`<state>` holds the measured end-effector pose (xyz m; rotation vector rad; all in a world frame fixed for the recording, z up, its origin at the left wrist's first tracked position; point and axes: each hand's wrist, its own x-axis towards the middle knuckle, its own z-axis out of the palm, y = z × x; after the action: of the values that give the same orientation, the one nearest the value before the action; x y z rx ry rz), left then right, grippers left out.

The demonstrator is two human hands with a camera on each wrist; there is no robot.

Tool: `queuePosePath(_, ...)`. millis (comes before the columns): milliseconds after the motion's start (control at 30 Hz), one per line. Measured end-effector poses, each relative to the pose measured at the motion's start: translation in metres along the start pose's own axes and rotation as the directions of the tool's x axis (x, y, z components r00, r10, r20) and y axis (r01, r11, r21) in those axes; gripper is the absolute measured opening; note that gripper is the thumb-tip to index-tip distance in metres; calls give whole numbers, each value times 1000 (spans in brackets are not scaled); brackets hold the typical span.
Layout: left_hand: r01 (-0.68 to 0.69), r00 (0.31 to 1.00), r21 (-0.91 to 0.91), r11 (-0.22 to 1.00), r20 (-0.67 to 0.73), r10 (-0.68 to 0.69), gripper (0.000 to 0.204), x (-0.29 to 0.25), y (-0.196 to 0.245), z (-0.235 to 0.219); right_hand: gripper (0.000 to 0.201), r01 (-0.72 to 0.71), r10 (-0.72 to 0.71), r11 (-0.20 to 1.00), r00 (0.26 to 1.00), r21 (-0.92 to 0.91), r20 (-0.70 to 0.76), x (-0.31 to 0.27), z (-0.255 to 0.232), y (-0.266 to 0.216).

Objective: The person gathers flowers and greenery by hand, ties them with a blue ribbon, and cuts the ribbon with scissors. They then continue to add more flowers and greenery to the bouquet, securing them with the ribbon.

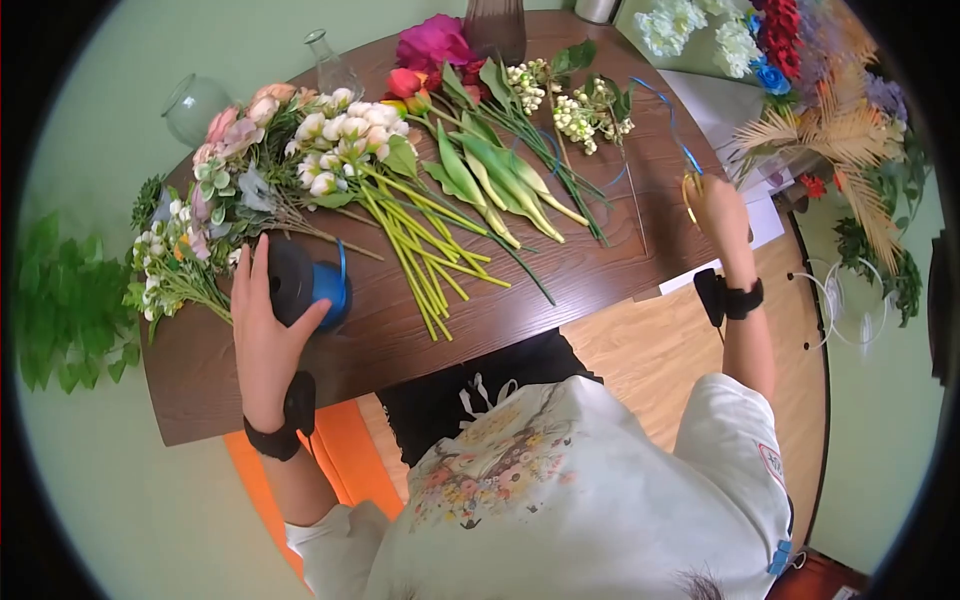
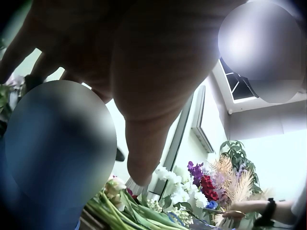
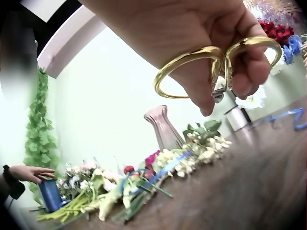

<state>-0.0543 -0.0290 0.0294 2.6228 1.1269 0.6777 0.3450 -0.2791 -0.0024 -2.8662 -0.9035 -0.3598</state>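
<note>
gold scissors [image 3: 218, 72] gripped, blue spool [image 1: 318, 283] held

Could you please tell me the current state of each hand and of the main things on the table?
Left hand: grips the ribbon spool.
Ribbon spool: lying on its side on the table, blue ribbon trailing off it.
Right hand: holds the scissors.
Scissors: gold handles held in the fingers; blades hidden.
Flower stems: lying flat, loose.
Pink vase: upright, holding nothing.
Table: strewn with flowers.
</note>
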Motion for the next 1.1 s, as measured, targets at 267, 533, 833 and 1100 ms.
queuePosePath(267,-14,1000,75,997,25,12,75,-7,4,5,39,37,-36,999,993,-8,108,-4,30,-10)
queuePosePath(533,-17,998,59,998,56,14,73,-3,7,8,32,97,-101,995,984,38,146,4,35,-12)
queuePosePath(833,-20,998,19,1000,66,19,72,-3,7,9,15,340,-329,940,928,-38,176,7,55,-4)
queuePosePath(1100,-12,998,38,999,67,9,70,-4,10,7,10,219,-171,956,957,-196,235,4,13,-38)
